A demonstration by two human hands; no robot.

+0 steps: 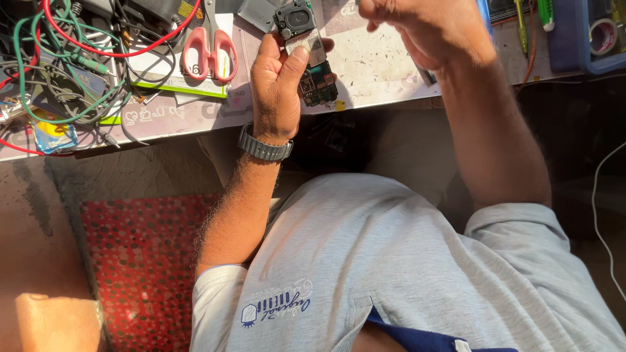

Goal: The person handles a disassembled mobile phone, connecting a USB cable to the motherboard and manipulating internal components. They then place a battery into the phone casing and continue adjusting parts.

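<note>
My left hand (279, 88) grips a narrow circuit board (306, 55) with a camera module at its top end, holding it above the near edge of the white workbench (378, 68). A dark metal watch sits on that wrist. My right hand (427, 29) is raised at the top of the view, its fingers curled into a loose fist just right of the board. Whether those fingers pinch a small part or tool cannot be made out.
Pink-handled scissors (210, 49) lie left of the board. Tangled red, green and black wires (72, 55) cover the bench's left end. A blue tray with a tape roll (603, 36) stands at the right. A red dotted mat (140, 267) lies on the floor.
</note>
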